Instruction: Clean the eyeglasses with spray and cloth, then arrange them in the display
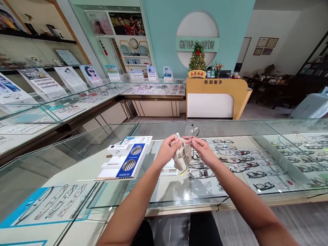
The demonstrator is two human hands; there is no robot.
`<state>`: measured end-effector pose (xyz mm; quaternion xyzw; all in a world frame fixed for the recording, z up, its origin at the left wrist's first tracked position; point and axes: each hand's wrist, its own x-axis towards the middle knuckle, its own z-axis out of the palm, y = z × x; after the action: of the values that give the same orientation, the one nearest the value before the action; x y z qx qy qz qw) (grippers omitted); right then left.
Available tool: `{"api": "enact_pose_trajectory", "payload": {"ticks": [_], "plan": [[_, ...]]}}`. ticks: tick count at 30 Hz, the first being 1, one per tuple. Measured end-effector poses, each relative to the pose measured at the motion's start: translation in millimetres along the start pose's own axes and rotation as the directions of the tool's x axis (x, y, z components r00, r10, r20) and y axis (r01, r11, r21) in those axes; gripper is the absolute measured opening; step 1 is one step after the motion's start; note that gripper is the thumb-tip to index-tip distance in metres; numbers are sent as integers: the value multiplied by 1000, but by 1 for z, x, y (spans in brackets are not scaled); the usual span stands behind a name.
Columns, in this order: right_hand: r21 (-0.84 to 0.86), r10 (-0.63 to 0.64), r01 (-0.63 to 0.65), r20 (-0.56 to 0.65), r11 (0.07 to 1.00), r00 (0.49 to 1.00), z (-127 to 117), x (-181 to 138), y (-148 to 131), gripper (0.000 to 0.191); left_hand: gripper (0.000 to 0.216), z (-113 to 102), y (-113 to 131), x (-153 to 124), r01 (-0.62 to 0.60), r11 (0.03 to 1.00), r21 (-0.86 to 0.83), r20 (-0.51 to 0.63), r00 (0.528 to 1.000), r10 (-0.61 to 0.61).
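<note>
Both my hands are raised over the glass display counter (179, 194). My left hand (167, 149) is closed on a beige cleaning cloth (182, 158) that hangs down from it, and a small white-capped bottle tip shows above its fingers. My right hand (201, 147) pinches a pair of thin black-framed glasses (191, 131) at the cloth; the frame sticks up above both hands.
Inside the counter lie several pairs of glasses (256, 164). A blue and white product display stand (125, 160) sits on the glass to the left. More glass showcases (77, 102) line the left wall. A yellow cashier desk (217, 97) stands across the aisle.
</note>
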<state>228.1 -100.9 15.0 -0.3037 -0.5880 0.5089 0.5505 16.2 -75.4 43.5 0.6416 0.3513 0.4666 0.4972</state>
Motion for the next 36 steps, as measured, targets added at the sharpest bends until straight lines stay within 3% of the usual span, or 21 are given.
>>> {"api": "enact_pose_trajectory", "payload": {"ticks": [5, 10, 13, 19, 22, 29, 33, 36], "plan": [[-55, 21, -28, -126, 998, 992, 1, 1, 0, 54, 63, 8, -1, -2, -33, 999, -19, 96, 995, 34], [-86, -23, 6, -198, 996, 980, -1, 1, 0, 57, 64, 18, -8, -2, -81, 996, -42, 37, 996, 83], [-90, -4, -14, -193, 996, 981, -1, 0, 0, 59, 69, 23, -14, -2, 34, 989, -145, 40, 999, -28], [-60, -5, -5, -161, 998, 987, 2, -1, -6, 56, 80, 22, -24, -3, 239, 967, -90, 291, 935, -204], [-54, 3, -11, -150, 998, 989, 3, -1, -7, 58, 81, 23, -29, -3, 275, 951, -138, 327, 920, -219], [-14, 31, -33, -151, 999, 988, 4, -2, -2, 58, 72, 35, -29, -6, 333, 853, -403, 319, 924, -211], [47, 51, -45, -132, 998, 990, 8, -2, 0, 55, 78, 40, -29, -8, 271, 869, -414, 210, 957, -199], [-27, 18, -22, -122, 999, 992, 13, -4, -1, 56, 74, 41, -30, -9, 218, 905, -364, 127, 975, -184]]}}
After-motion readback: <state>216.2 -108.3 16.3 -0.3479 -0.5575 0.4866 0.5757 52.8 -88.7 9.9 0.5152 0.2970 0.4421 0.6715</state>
